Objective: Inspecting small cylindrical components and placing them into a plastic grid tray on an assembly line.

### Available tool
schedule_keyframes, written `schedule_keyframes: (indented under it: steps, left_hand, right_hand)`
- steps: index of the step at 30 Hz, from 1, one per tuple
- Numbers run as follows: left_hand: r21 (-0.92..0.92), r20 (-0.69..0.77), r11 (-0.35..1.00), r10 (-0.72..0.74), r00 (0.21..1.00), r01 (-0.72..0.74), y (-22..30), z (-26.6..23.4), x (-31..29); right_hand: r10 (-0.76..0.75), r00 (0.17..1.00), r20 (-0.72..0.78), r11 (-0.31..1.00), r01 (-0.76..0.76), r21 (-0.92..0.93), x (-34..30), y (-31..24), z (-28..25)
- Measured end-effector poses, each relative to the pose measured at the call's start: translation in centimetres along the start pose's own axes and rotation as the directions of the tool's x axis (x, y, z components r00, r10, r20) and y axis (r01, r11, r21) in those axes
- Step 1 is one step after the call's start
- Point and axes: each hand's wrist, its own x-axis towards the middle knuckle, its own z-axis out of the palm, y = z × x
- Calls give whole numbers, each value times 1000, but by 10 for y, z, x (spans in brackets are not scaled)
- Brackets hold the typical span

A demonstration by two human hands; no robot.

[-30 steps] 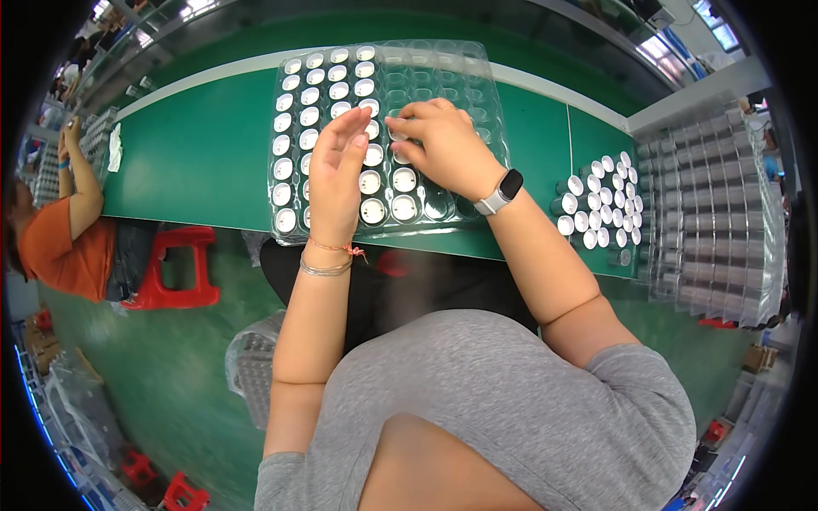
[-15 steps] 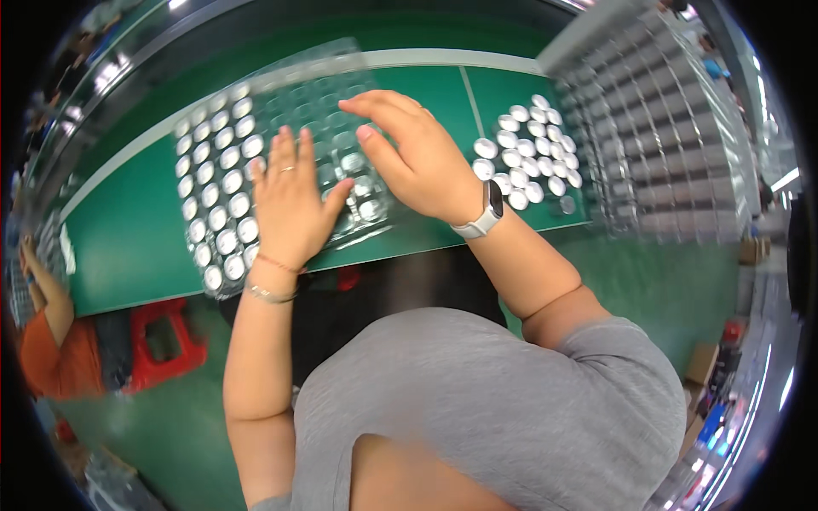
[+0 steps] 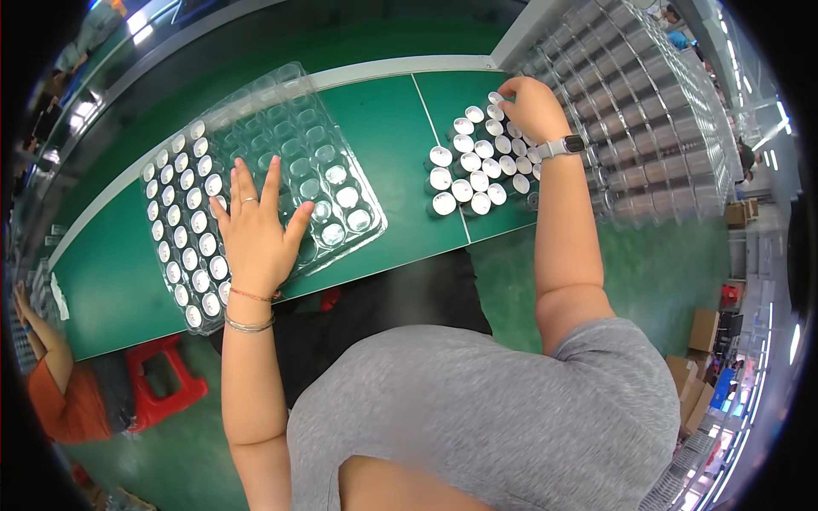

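My left hand point(image 3: 260, 243) lies with fingers spread on a clear plastic tray point(image 3: 362, 170) of round pockets. Several columns on the tray's left side hold white-topped round pieces point(image 3: 198, 222); many pockets to the right of my hand look unfilled. Over on the right, my right hand point(image 3: 538, 111), with a watch on its wrist, reaches to the far end of a cluster of loose white-topped round pieces point(image 3: 479, 181). Its thumb and forefinger close around one white-topped round piece point(image 3: 495, 98) there. The other fingers are partly hidden.
A tall stack of clear pocketed trays point(image 3: 630, 111) rises at the right end of the green table point(image 3: 379, 111). A pale rail point(image 3: 366, 68) runs along the back edge. At the lower left are a red stool point(image 3: 166, 383) and another person in an orange top point(image 3: 68, 404).
My right hand has moved from above the tray, right and away, to the loose pieces. My left hand stays on the tray. The whole view has shifted somewhat.
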Motion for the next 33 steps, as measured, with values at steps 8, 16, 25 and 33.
schedule_keyframes:
  steps: [8, 16, 25, 33]
  left_hand:
    - [-264, -156, 963, -86, 984, 42, -13, 1, -5]
    - [-543, -247, 839, -131, 960, -25, -17, -2, -7]
    - [-869, -216, 494, -351, 911, -15, -25, -9, -6]
    - [-893, 224, -443, -297, 928, 74, -13, -32, 2]
  right_hand:
    - [-148, 980, 130, 985, 159, -73, 13, 8, 19]
    - [-111, 993, 45, 993, 110, 29, 11, 1, 11]
    - [-309, 919, -247, 847, 384, 369, -2, -115, -28]
    - [-499, 866, 12, 247, 129, 960, -58, -252, 37]
